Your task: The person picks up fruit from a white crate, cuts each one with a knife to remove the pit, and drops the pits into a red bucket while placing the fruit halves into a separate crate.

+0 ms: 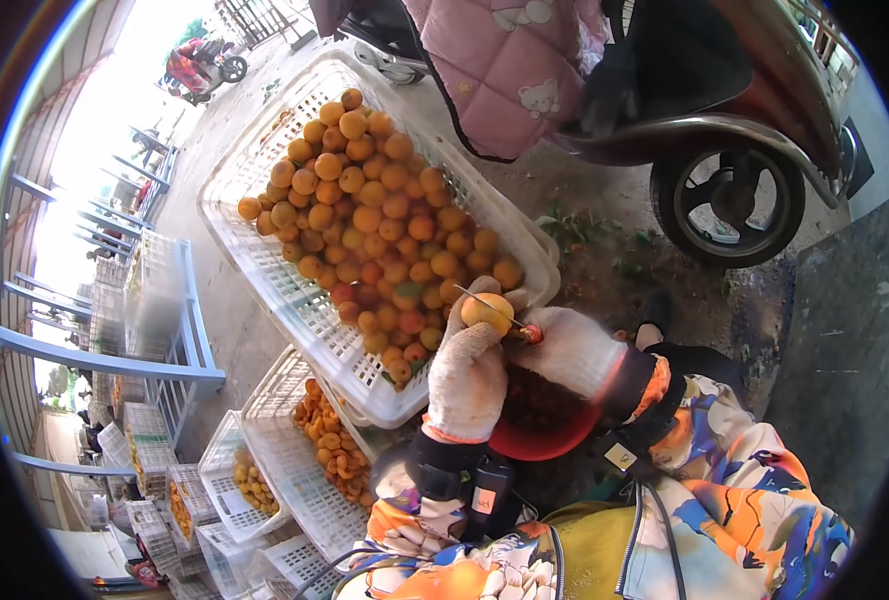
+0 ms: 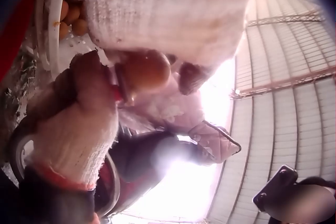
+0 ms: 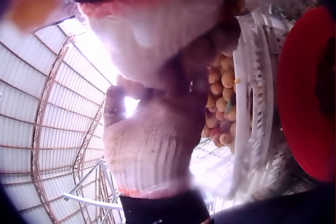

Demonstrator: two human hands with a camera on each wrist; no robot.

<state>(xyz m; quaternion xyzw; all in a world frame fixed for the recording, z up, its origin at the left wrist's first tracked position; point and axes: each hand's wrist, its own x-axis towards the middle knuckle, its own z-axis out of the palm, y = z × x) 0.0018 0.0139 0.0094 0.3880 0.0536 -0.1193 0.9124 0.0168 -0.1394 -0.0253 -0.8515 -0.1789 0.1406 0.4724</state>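
While the gloved left hand (image 1: 468,385) grips one apricot (image 1: 489,316) and the right hand (image 1: 572,350) grips a red-handled knife (image 1: 534,333), slip is the main risk. Apricot sits at the right hand's 10 o'clock, thin blade (image 1: 473,297) across it; can't tell if it's cut in. Smooth skin or too much push could skid the edge into the left hand. Slack grip could drop it toward the red basin (image 1: 535,441), 5 o'clock, or white crate (image 1: 240,235), 10 o'clock.
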